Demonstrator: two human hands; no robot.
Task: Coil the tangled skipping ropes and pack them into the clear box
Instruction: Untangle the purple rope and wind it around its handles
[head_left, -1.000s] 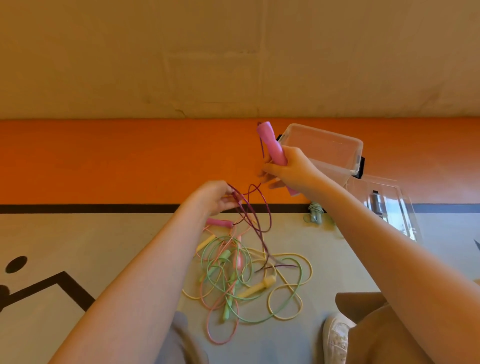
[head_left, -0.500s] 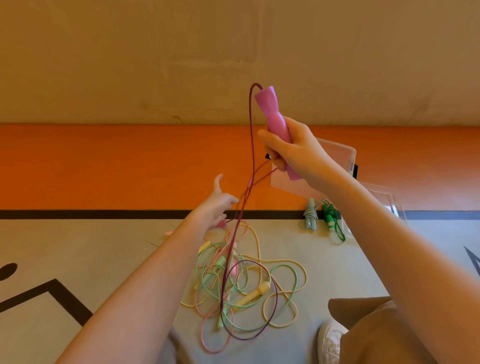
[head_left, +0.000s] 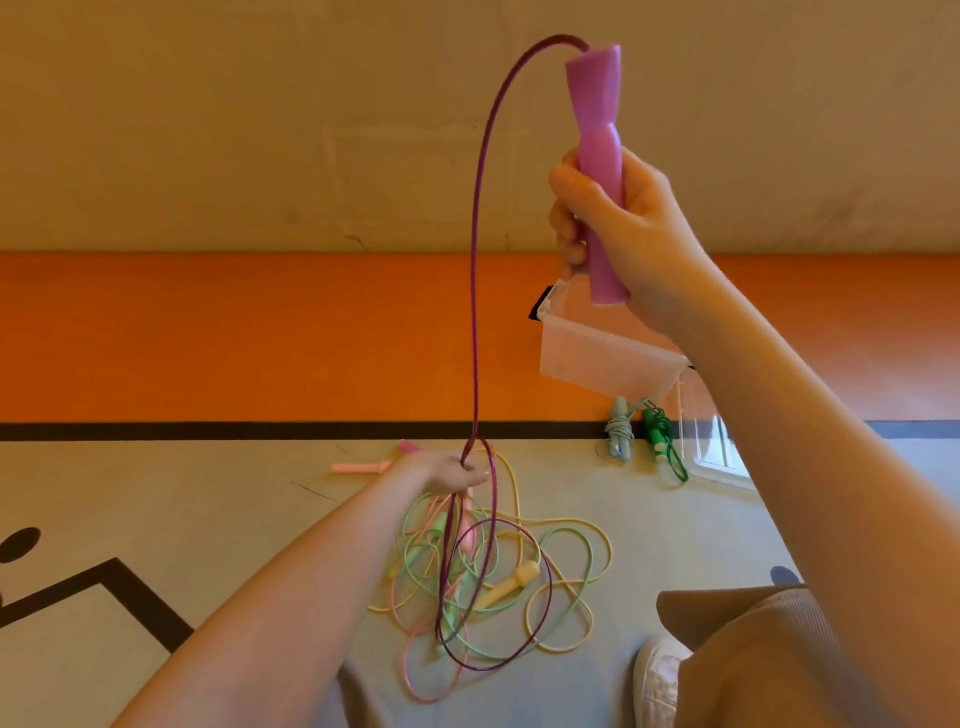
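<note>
My right hand (head_left: 628, 228) grips a pink-purple rope handle (head_left: 597, 130), raised high and upright. Its dark purple cord (head_left: 475, 291) arcs out of the handle's top and drops straight down to my left hand (head_left: 447, 475), which pinches the cord low over the floor. Below that hand the purple cord hangs in loose loops over a tangle of green, yellow and pink ropes (head_left: 519, 582) lying on the floor. The clear box (head_left: 597, 358) stands behind my right wrist, partly hidden by it.
Two coiled ropes, a pale blue one (head_left: 618, 431) and a green one (head_left: 662, 441), lie by the box. A clear lid (head_left: 717, 452) lies to its right. A loose pink handle (head_left: 363, 467) rests on the floor. My knee and a white shoe (head_left: 657, 680) are at lower right.
My right hand has lifted the purple handle much higher, drawing the cord taut out of the tangle. My left hand has closed on the cord and stayed low.
</note>
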